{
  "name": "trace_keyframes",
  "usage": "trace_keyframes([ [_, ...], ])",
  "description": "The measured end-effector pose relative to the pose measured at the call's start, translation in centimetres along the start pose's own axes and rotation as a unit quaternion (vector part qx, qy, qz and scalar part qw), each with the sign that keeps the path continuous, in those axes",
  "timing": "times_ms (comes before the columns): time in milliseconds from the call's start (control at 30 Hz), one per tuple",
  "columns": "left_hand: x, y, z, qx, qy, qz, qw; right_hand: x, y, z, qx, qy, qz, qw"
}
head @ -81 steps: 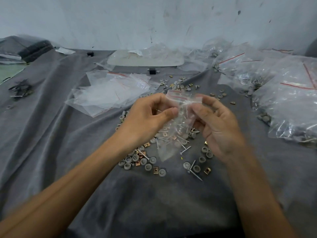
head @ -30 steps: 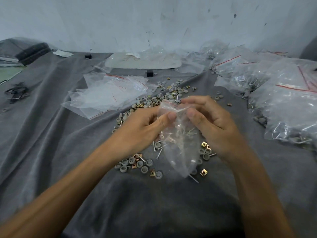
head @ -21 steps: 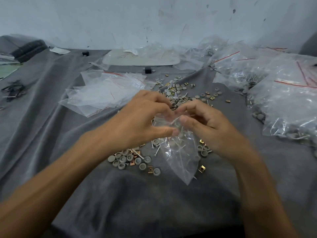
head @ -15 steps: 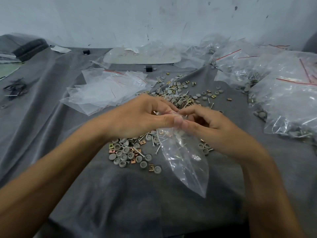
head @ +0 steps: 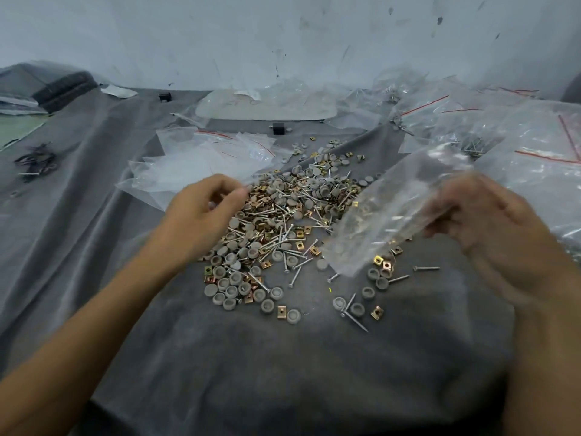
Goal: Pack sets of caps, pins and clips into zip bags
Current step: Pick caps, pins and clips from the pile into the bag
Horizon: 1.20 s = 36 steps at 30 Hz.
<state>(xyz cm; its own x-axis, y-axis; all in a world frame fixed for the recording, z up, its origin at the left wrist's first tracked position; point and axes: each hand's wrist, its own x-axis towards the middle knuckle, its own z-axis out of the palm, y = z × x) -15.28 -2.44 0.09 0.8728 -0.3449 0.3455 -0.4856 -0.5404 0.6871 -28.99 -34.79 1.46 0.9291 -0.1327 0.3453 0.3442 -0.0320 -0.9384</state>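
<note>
Right hand (head: 490,228) grips end of zip bag (head: 386,215), blurred, raised over right edge of pile (head: 283,215) of caps, pins, clips; left hand (head: 204,212) hovers at pile's left edge, fingers loosely curled, apparently empty; likely best: check seal fully pressed, lay bag among filled bags (head: 540,146) at right.

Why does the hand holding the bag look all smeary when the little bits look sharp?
Head view: the right hand and the zip bag it holds are smeared by motion blur; the left hand is a little soft; the pile of caps, pins and clips on the grey cloth is sharp.
</note>
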Motion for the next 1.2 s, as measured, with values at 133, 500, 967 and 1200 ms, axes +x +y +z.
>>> trace_keyframes([
  [133, -3.0, -2.5, 1.8, 0.082, -0.017, 0.026, 0.996, 0.5, 0.0, -0.1, 0.012, 0.096, -0.029, 0.995],
  [500, 1.3, -1.4, 4.8, 0.302, -0.162, 0.105, 0.934, 1.2, 0.1, 1.0, 0.025, 0.174, -0.072, 0.982],
  [967, 0.8, -1.9, 6.1, 0.254, -0.111, 0.131, 0.952, 2.2, 2.2, 0.5, -0.004, 0.302, -0.011, 0.953],
  [1200, 0.8, -2.2, 6.0, 0.188, -0.086, 0.126, 0.97, 1.5, -0.4, -2.0, -0.298, 0.239, -0.024, 0.924],
])
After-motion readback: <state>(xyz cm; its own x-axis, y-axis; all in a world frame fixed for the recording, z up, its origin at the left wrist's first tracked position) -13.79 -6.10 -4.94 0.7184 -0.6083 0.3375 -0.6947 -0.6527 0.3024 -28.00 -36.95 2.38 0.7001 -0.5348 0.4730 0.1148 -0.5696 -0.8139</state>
